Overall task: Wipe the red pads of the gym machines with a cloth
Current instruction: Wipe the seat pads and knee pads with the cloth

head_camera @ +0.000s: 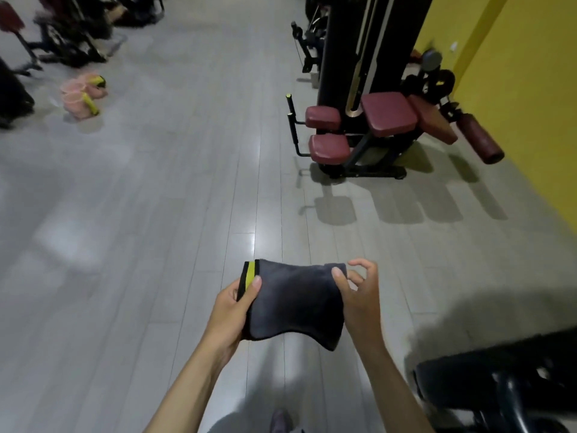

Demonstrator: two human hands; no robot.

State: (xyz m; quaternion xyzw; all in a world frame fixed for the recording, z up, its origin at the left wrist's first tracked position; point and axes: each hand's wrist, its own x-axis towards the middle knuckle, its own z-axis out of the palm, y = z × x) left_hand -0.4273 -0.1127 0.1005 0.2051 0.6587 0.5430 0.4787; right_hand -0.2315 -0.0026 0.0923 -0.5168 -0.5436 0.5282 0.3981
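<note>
I hold a folded dark grey cloth [295,303] with a yellow-green stripe on its left end, stretched between both hands above the floor. My left hand [232,310] grips the striped end, thumb on top. My right hand [359,292] pinches the cloth's upper right corner between thumb and forefinger, the other fingers curled loosely. Ahead to the right stands a black gym machine [343,57] with dark red pads: two small ones [323,117] [329,148], a square seat [388,113], a slanted pad [432,120] and a roller [480,139].
A yellow wall [515,73] runs along the right. Pink cups with yellow-handled items [82,93] lie on the grey floor at the left. More black equipment [62,35] with a red pad [11,17] stands at the far left. A black machine part [499,385] is at lower right.
</note>
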